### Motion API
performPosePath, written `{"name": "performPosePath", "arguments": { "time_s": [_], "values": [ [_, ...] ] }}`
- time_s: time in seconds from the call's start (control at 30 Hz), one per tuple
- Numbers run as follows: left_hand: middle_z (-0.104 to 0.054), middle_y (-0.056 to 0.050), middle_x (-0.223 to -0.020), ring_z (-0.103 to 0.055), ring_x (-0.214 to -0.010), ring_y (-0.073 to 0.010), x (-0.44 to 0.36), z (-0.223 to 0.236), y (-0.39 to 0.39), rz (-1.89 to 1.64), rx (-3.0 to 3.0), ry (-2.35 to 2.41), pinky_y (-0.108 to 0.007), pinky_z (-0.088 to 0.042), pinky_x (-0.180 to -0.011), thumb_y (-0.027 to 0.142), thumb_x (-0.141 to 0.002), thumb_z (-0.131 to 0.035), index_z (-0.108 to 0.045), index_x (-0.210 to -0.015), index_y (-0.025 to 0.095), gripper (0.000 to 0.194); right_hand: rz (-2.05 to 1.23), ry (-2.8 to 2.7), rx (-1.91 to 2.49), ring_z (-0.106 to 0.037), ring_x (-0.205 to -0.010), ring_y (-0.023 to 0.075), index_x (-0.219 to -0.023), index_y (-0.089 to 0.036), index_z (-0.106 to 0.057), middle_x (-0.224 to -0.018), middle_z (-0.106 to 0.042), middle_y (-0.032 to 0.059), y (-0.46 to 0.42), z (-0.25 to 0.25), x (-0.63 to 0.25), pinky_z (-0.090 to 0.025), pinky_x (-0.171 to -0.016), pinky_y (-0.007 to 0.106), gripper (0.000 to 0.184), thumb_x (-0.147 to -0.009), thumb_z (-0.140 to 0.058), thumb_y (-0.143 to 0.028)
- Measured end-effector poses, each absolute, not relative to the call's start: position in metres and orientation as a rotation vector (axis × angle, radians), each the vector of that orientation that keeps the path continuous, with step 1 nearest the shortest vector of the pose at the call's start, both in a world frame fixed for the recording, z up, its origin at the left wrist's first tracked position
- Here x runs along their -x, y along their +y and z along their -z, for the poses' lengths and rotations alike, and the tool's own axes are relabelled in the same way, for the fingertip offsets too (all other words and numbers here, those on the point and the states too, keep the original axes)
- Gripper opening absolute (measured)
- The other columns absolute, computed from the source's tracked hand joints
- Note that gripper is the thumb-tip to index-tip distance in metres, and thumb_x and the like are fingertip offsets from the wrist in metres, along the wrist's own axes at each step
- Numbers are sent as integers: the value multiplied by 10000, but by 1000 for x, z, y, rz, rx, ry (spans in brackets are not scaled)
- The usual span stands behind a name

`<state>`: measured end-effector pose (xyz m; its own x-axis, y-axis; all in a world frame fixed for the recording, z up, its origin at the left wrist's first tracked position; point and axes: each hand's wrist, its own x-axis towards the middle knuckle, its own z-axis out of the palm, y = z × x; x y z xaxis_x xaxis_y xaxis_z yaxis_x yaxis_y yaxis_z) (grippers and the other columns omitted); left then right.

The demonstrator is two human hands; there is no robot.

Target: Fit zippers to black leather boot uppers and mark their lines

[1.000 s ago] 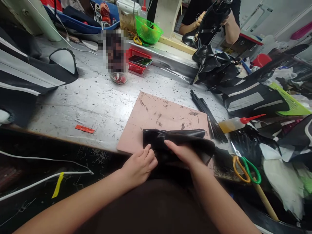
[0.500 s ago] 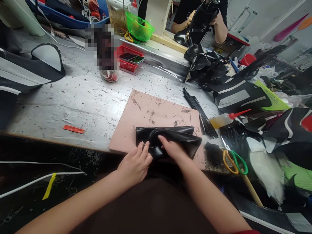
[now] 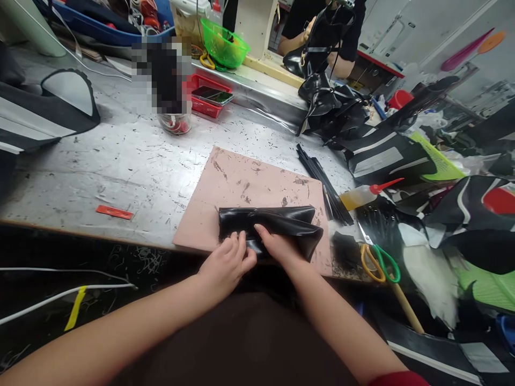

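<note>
A folded piece of shiny black leather (image 3: 269, 217) lies across the near part of a pinkish board (image 3: 249, 177), its right end loose and flaring. My right hand (image 3: 277, 246) grips it from the near side, thumb on top and the other fingers hidden beneath. At the near left edge of the leather, my left hand (image 3: 230, 259) has its fingers bent over the edge, with the thumb close to them. The exact hold of the left fingertips is partly hidden.
Right of the board are black strips (image 3: 324, 182), a glue bottle (image 3: 358, 196) with a red nozzle, and scissors (image 3: 380, 262). An orange strip (image 3: 114, 212) lies at left. Behind stand a red basket (image 3: 207, 107) and a green bowl (image 3: 225, 45). Across the ledge, a person handles a black boot (image 3: 317, 45).
The whole view has shifted slightly, so the bench appears further left. My left thumb has moved outward to the right along the leather's near edge. My right hand keeps its hold.
</note>
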<state>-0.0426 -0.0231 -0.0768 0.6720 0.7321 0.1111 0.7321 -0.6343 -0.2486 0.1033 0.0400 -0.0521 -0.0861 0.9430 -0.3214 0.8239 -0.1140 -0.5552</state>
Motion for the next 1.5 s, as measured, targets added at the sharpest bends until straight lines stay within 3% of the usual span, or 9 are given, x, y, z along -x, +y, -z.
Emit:
{"name": "performPosePath", "arguments": {
  "time_s": [0.33, 0.5, 0.57, 0.67, 0.77, 1.03, 1.17, 1.33, 1.5],
  "values": [
    [-460, -221, -1276, -506, -1042, -355, 32, 69, -16, -82, 2733, -1152, -407, -336, -798, 374, -800, -481, -474, -1186, 80, 486, -908, -1963, 1978, -501, -1136, 228, -1014, -195, -651, -1154, -608, 80, 42, 56, -101, -316, -1012, 355, 343, -815, -463, -403],
    [-480, -189, -1268, -538, -957, -322, 30, 66, -14, -80, 2762, -1201, -407, -344, -766, 305, -807, -468, -498, -1158, 110, 402, -1417, -1617, 1985, -643, -819, 234, -794, -167, -685, -854, -701, 90, 43, 37, -126, -509, -755, 350, 371, -709, -561, -506],
    [-477, -192, -1270, -544, -936, -312, 28, 65, -12, -76, 2771, -1220, -408, -346, -771, 319, -798, -483, -508, -1141, 107, 404, -1260, -1621, 1915, -645, -771, 225, -797, -149, -679, -802, -700, 85, 45, 26, -139, -517, -704, 328, 324, -688, -601, -445],
    [-482, -211, -1254, -497, -1048, -326, 27, 65, -11, -49, 2788, -1202, -413, -327, -853, 371, -777, -517, -515, -1114, 83, 443, -794, -1860, 1872, -633, -828, 247, -884, -134, -664, -835, -689, 102, 52, 16, -150, -495, -722, 324, 308, -696, -601, -369],
    [-478, -224, -1249, -429, -1153, -330, 27, 66, -9, -20, 2831, -1203, -401, -312, -897, 416, -758, -535, -508, -1106, 71, 491, -646, -2214, 1848, -618, -875, 271, -936, -144, -653, -870, -678, 120, 63, 15, -154, -473, -753, 335, 336, -722, -578, -392],
    [-466, -194, -1276, -424, -1164, -310, 29, 66, -9, 91, 2854, -1288, -393, -316, -892, 439, -739, -554, -508, -1107, 88, 510, -980, -2124, 1692, -606, -955, 226, -1025, -117, -608, -1011, -660, 118, 75, 40, -169, -471, -815, 310, 339, -744, -578, -304],
    [-385, -163, -1358, -446, -1125, -312, 23, 63, -6, 25, 2857, -1332, -389, -340, -845, 436, -738, -553, -513, -1104, 123, 483, -913, -2094, 1784, -595, -992, 235, -1036, -136, -611, -1036, -655, 115, 70, 46, -168, -459, -842, 330, 333, -766, -554, -322],
    [-482, -211, -1253, -459, -1106, -317, 14, 57, 1, -7, 2853, -1310, -396, -319, -880, 443, -739, -548, -518, -1060, 89, 479, -872, -2134, 1819, -601, -977, 242, -995, -137, -630, -986, -670, 114, 69, 48, -167, -465, -820, 335, 322, -782, -528, -356],
    [-413, -226, -1313, -465, -1105, -351, 0, 56, 2, -71, 2843, -1298, -404, -343, -831, 442, -741, -544, -472, -1145, 102, 533, -840, -2158, 1844, -607, -952, 233, -945, -142, -642, -935, -681, 106, 70, 54, -167, -469, -795, 315, 308, -798, -499, -372]
  ]
}}
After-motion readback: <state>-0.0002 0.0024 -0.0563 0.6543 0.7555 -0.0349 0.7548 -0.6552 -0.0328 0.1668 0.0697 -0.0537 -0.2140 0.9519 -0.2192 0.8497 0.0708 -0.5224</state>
